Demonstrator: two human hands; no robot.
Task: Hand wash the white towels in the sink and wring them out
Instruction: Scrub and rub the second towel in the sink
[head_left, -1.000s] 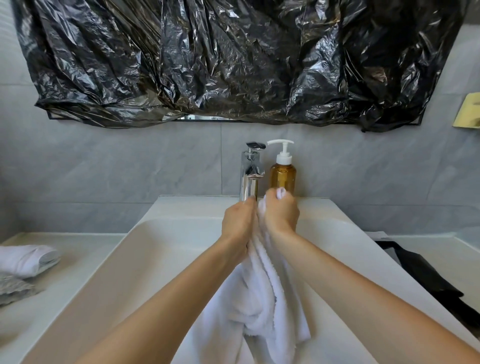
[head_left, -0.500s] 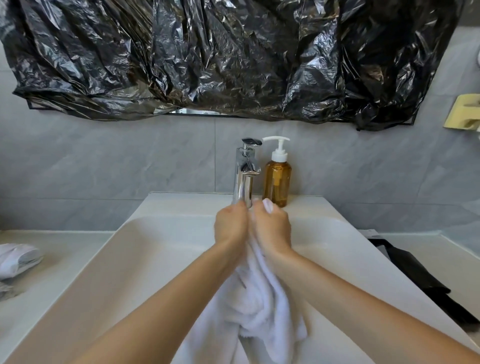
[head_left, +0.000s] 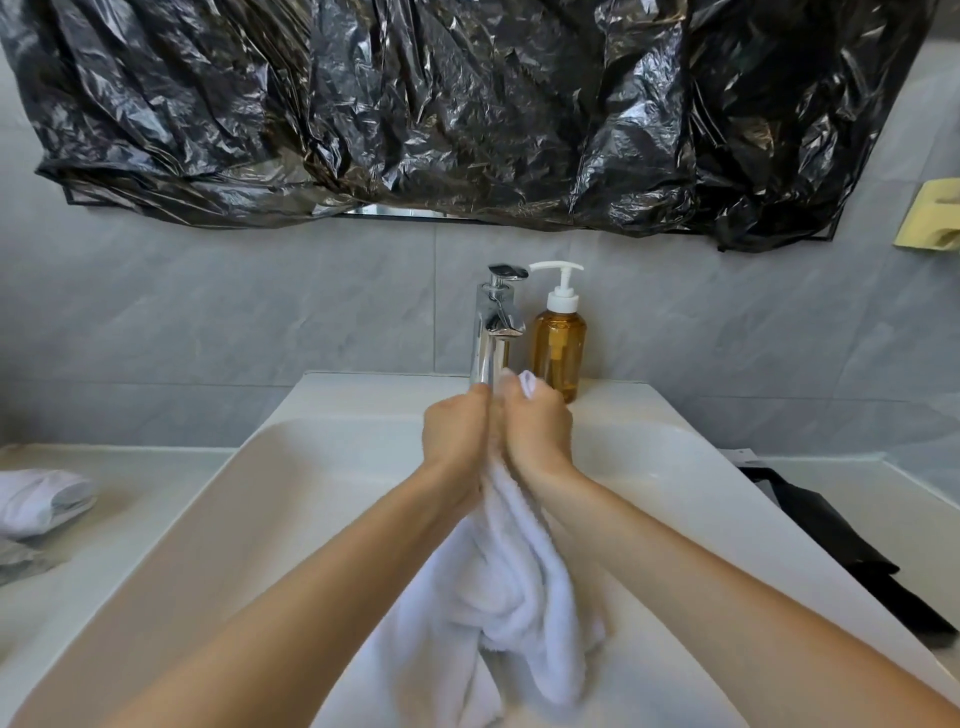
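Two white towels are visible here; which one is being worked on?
The towel hanging over the sink, gripped at its top by the left hand and the right hand. The other towel lies untouched on the counter at far left.

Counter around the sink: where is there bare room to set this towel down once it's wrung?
Both hands, left and right, grip the white towel over the sink. Bare counter lies left, between the sink rim and the folded white towel. The right side is crowded by a black item; the back ledge holds faucet and soap bottle.
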